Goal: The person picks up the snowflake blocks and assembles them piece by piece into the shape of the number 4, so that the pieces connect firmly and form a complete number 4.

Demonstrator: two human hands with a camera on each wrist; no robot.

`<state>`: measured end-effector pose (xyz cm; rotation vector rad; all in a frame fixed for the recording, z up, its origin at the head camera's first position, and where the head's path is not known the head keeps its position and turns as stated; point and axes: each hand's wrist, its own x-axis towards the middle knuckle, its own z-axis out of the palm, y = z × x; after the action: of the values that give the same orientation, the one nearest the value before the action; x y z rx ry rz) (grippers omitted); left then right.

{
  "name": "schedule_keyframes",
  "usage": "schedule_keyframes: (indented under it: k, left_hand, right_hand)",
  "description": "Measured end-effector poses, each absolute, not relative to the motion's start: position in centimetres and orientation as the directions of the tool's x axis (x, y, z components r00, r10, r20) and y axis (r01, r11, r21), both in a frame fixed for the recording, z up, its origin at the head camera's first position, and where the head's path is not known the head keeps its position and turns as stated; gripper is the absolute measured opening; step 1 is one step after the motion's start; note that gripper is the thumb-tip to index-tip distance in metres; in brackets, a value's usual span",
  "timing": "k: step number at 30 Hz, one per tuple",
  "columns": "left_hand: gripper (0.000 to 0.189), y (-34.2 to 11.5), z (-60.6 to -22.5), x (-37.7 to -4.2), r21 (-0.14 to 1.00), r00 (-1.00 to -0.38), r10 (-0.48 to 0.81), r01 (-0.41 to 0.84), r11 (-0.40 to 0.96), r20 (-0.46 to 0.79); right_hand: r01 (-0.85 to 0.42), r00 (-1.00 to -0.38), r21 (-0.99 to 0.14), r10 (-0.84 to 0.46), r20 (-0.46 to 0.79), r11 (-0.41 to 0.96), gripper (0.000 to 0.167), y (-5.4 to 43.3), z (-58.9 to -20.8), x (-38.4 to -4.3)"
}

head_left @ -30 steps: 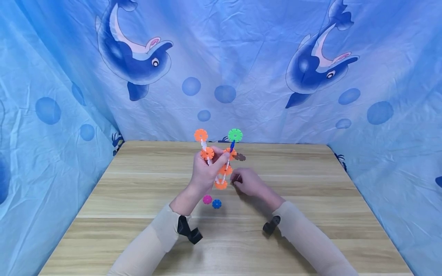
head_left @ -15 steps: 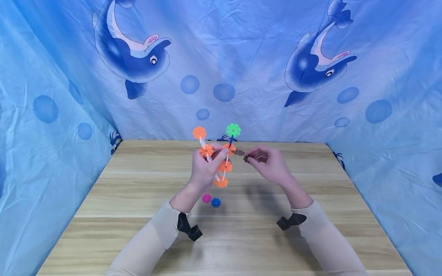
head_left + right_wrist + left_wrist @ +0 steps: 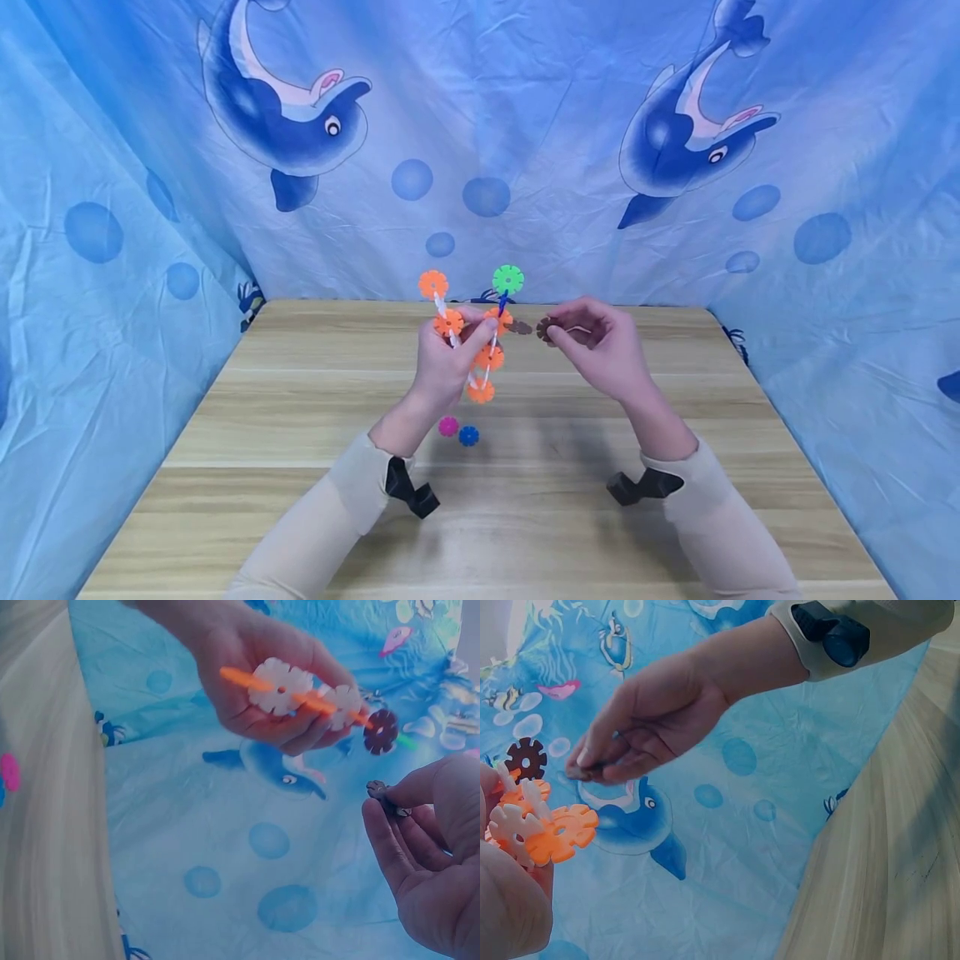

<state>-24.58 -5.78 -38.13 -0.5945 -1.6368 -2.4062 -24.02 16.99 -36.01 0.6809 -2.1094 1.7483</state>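
Observation:
My left hand (image 3: 442,373) grips a V-shaped build of notched plastic snowflake discs (image 3: 481,390) above the table, mostly orange and white. A green disc (image 3: 508,280) tops its right arm on a dark blue one, and an orange disc (image 3: 433,284) tops the left. From the right arm a brown disc (image 3: 519,327) sticks out sideways; it also shows as a dark disc (image 3: 380,732) in the right wrist view. Just right of it, my right hand (image 3: 613,354) pinches a second brown disc (image 3: 377,787) between thumb and fingertips, a small gap apart from the build.
On the wooden table (image 3: 300,433) below my left hand lie a pink disc (image 3: 448,426) and a blue disc (image 3: 468,436), side by side. A blue dolphin-printed curtain (image 3: 487,125) encloses the back and both sides.
My right hand has lifted from the tabletop beside the build and moved up and right, bringing the brown disc level with the attached one. My left hand has stayed nearly still.

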Motion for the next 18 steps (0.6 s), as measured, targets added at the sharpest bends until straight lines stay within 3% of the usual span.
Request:
schedule_keyframes:
  k: [13,18]
  left_hand:
    - [0.007,-5.6,-38.4,-24.4,0.844,-0.903,0.070,0.367,-0.391,0.425]
    - [0.021,-5.5,-38.4,-24.3,0.841,-0.900,0.069,0.372,-0.393,0.431]
  right_hand:
    - [-0.616,-0.778,-0.787,-0.152,0.609,0.000,0.018,16.5,-35.4,-22.7]
    - [-0.626,-0.769,-0.780,-0.161,0.619,-0.013,0.018,16.4,-35.5,-22.6]
